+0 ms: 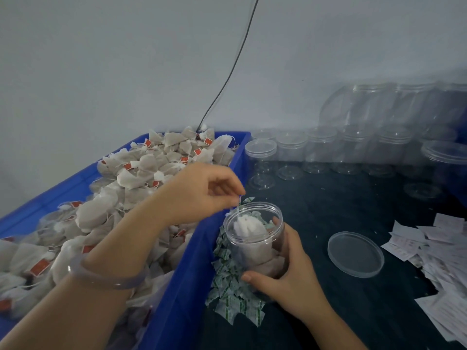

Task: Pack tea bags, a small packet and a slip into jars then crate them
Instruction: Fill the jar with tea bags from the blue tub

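Head view: a pale wall fills the upper half, with a thin dark cable running down it toward the corner. Below it lies a dark tabletop. On its left side stands a big blue crate, heaped with tea bags that carry strings and small red tags. Along the back of the tabletop stand rows of empty clear jars, with more stacked behind them, too blurred to count. At the right edge is a loose pile of white paper slips. Just beside the crate's right wall a heap of small green-and-white packets is spread on the tabletop.

Over that heap is an open jar, upright, with several tea bags already inside; its base is hidden, so I cannot tell whether it rests on the tabletop. Its clear lid lies flat to the right, between the jar and the slips, apart from both.

The right hand grips the jar from the right side, thumb across the lower front, fingers curled round the far side. The left hand reaches across the crate and hangs just above the jar's rim, its fingers curled in and pinched with the thumb on a thin white string that runs down to the topmost bag in the jar's mouth. A clear bangle circles the left wrist.
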{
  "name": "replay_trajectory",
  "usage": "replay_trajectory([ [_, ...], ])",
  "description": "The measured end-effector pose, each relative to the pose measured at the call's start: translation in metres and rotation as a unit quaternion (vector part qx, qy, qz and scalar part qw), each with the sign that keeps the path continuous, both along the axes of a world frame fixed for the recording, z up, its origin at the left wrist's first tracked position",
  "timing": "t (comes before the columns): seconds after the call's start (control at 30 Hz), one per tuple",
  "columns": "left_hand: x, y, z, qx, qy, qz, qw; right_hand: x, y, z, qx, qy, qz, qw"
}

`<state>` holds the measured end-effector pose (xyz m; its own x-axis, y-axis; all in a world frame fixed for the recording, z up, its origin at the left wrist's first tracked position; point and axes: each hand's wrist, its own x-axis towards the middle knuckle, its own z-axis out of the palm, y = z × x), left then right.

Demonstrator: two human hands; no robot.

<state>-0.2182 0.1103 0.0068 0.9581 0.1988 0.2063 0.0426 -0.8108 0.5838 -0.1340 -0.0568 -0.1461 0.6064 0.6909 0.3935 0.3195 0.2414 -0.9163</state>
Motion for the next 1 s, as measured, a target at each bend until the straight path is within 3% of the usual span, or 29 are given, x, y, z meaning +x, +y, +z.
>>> replay_trajectory([
  [0.07, -0.001, -0.011, 0.001, -0.071, 0.039, -0.07, 0.994, 0.0, 0.0, -0.001, -0.002, -0.002, 0.004, 1.0],
  [0.13, 0.0, -0.016, -0.001, -0.04, 0.075, -0.095, 0.992, 0.0, 0.001, -0.002, -0.009, -0.008, 0.01, 1.0],
  [0.17, 0.001, -0.013, 0.0, -0.023, 0.042, -0.082, 0.996, 0.001, 0.001, -0.003, -0.014, -0.01, 0.011, 1.0],
  [0.23, -0.002, 0.003, 0.005, -0.021, -0.066, 0.002, 0.998, 0.001, 0.0, -0.003, -0.018, -0.008, 0.011, 1.0],
  [0.3, -0.007, 0.029, 0.007, -0.018, -0.113, 0.127, 0.985, 0.001, -0.001, -0.002, -0.016, -0.009, 0.003, 1.0],
  [0.37, -0.012, 0.06, 0.0, 0.034, -0.017, 0.234, 0.971, 0.0, -0.002, 0.0, -0.014, -0.009, -0.001, 1.0],
  [0.47, -0.018, 0.09, -0.021, 0.106, 0.232, 0.292, 0.922, -0.002, -0.001, 0.0, -0.013, -0.005, 0.007, 1.0],
  [0.57, -0.013, 0.096, -0.036, 0.151, 0.294, 0.318, 0.889, -0.003, -0.001, 0.0, -0.016, -0.005, 0.012, 1.0],
  [0.7, -0.008, 0.106, -0.046, 0.236, 0.289, 0.368, 0.852, -0.002, -0.001, 0.0, -0.017, -0.002, 0.01, 1.0],
  [0.8, -0.008, 0.111, -0.045, 0.228, 0.281, 0.397, 0.843, -0.002, -0.001, 0.0, -0.019, -0.005, 0.011, 1.0],
  [0.9, -0.011, 0.111, -0.038, 0.22, 0.203, 0.417, 0.858, -0.003, -0.002, 0.001, -0.02, -0.01, 0.009, 1.0],
  [1.0, -0.014, 0.104, -0.026, 0.152, 0.042, 0.405, 0.901, -0.003, -0.001, 0.001, -0.014, -0.011, 0.012, 1.0],
])
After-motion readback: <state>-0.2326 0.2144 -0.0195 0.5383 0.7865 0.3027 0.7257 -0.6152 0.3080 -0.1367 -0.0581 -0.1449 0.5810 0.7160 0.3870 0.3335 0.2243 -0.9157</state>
